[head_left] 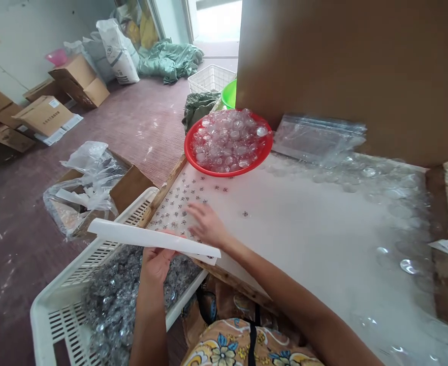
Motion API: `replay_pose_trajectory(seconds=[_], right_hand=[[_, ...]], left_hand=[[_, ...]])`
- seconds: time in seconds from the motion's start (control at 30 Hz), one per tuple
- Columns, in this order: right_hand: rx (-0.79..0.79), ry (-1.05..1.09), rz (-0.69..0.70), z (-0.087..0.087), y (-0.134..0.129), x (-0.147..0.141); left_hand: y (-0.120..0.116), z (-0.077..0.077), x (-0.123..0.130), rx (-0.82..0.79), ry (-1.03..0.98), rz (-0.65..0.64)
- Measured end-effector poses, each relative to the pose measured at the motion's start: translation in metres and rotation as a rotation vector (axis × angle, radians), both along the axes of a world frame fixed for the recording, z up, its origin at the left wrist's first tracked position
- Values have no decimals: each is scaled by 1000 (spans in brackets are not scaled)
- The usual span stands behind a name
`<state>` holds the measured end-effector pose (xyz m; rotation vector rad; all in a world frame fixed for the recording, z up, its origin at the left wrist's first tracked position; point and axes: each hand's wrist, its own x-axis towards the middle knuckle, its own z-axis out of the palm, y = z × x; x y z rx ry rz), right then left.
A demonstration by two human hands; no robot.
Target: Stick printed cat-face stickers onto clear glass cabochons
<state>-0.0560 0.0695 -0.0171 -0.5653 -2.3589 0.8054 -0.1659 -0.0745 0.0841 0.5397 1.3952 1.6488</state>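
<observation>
My left hand [158, 263] grips a curled white sheet [132, 235] from below, above the near left edge of the table. A small dark mark shows on the sheet's right end. My right hand [209, 227] is just beyond the sheet, low over the white tabletop [304, 229], its fingers stretched out and apart. Around its fingertips lie many small dark printed marks [178, 195] in loose rows; whether the fingers touch them I cannot tell. One such mark [245, 214] lies apart to the right.
A red basin [193, 161] heaped with transparent plastic discs [227, 140] stands at the table's far left corner. Plastic bags [315, 137] and loose discs [395, 190] line the far and right edges. Below left, a white crate [43, 310] holds shiny transparent pieces [113, 300]. A cardboard panel [353, 76] rises behind.
</observation>
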Motion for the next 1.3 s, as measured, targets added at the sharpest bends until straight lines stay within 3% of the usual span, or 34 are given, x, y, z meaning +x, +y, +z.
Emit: replay_pose_trajectory(seconds=[0.13, 0.23, 0.3, 0.43, 0.5, 0.6, 0.67, 0.7, 0.8, 0.87, 0.93, 1.03, 1.13, 1.3], right_hand=[[-98, 80, -620, -10, 70, 49], [-143, -38, -738, -15, 99, 43], [-158, -152, -627, -17, 88, 18], [-161, -223, -239, -22, 30, -40], [-100, -160, -78, -22, 16, -44], [-17, 61, -180, -15, 36, 6], [6, 148, -382, -8, 71, 74], [20, 179, -554, -5, 92, 113], [88, 154, -1004, 1, 153, 228], [120, 52, -1188, 1, 187, 288], [94, -91, -1300, 0, 213, 328], [1, -294, -1336, -2, 238, 357], [-91, -442, -1280, -6, 246, 362], [-34, -440, -1109, -24, 217, 347]], left_hand=[[0, -4, -2, -34, -10, -70], [10, -3, 7, -37, -26, -87], [20, 0, 17, -42, -34, -99], [39, 5, 36, -46, -48, -101], [46, 4, 41, -62, -35, -117], [52, 0, 44, -71, -63, -109], [58, -6, 46, -83, -97, -102], [62, -9, 48, -84, -113, -109], [82, -18, 63, -70, -159, -187], [102, -23, 83, -55, -197, -276], [123, -26, 107, -22, -240, -356], [151, -30, 142, -33, -254, -481], [167, -40, 160, -53, -238, -584], [173, -61, 153, -94, -211, -594]])
